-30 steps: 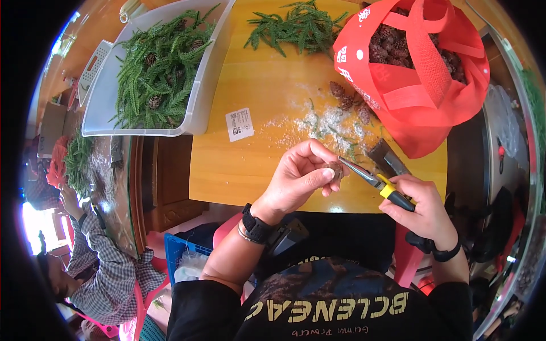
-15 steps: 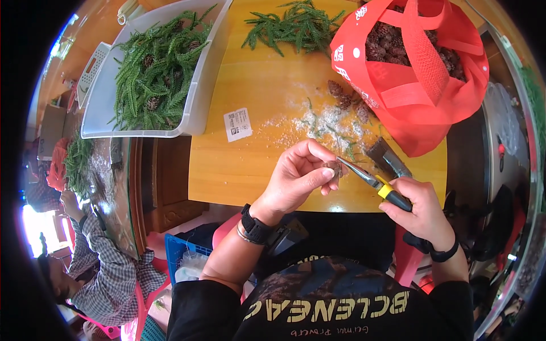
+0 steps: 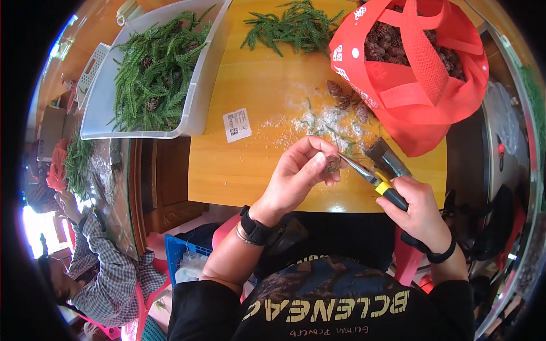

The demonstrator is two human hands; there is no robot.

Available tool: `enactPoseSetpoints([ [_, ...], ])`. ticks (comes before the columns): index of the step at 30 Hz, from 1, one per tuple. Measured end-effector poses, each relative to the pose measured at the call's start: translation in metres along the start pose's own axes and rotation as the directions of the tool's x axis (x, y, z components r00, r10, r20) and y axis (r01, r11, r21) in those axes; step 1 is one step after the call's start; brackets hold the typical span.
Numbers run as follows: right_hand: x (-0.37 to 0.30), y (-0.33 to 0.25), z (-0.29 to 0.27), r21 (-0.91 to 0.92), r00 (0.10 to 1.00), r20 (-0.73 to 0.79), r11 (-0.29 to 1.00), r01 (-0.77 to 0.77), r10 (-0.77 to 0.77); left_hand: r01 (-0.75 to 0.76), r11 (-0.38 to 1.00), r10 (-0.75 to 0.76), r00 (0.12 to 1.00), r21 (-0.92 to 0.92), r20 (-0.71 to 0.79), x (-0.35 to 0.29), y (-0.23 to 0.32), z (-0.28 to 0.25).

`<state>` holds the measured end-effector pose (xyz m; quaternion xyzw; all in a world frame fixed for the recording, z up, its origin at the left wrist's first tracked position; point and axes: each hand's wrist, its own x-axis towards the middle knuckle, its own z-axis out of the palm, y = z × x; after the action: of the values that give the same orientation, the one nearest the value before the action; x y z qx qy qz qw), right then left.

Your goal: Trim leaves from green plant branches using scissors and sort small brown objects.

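My left hand pinches a small brown pine cone between thumb and fingers, above the front part of the table. Wrapped around yellow and black handles, my right hand holds needle-nose pliers. The jaws point up and left, their tips right beside the cone; a thin wire seems to be at the tips, but it is too fine to make out surely. Behind the hands, white flakes and green bits are scattered on the wood. Several loose pine cones lie by the red bag.
A red bag full of cones stands at the back right, a dark bundle of thin stems before it. Green sprigs fill a clear tub at left; more sprigs lie behind. A white label rests mid-table. Someone in checks sits at left.
The cone has been turned and raised slightly in my left fingers. My right hand and the pliers have shifted very little; the tips stay beside the cone.
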<state>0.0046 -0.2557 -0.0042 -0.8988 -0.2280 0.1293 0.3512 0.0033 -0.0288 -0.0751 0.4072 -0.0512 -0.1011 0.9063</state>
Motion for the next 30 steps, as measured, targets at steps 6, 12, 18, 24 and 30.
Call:
enactPoseSetpoints([
  [6,0.001,0.005,0.005,0.017,1.000,-0.014,0.999,0.028,-0.028,-0.058,0.995,0.059,0.998,0.077,-0.010,-0.001,-0.006,-0.004],
  [12,0.001,0.003,0.004,0.018,1.000,-0.005,1.000,-0.012,0.012,-0.419,0.726,0.440,0.893,0.546,0.100,0.000,-0.008,0.001],
  [18,0.001,0.004,0.005,0.049,0.998,-0.024,0.997,-0.052,0.054,-0.055,0.987,0.057,0.998,0.152,-0.012,0.000,-0.002,0.001],
  [24,0.001,0.006,0.006,0.019,1.000,-0.023,1.000,-0.005,0.005,0.025,1.000,-0.025,0.999,-0.005,-0.047,-0.001,-0.008,-0.004],
  [30,0.002,0.006,0.007,0.021,1.000,-0.017,1.000,-0.011,0.011,-0.448,0.567,0.479,0.862,0.691,0.166,0.000,-0.010,-0.002],
])
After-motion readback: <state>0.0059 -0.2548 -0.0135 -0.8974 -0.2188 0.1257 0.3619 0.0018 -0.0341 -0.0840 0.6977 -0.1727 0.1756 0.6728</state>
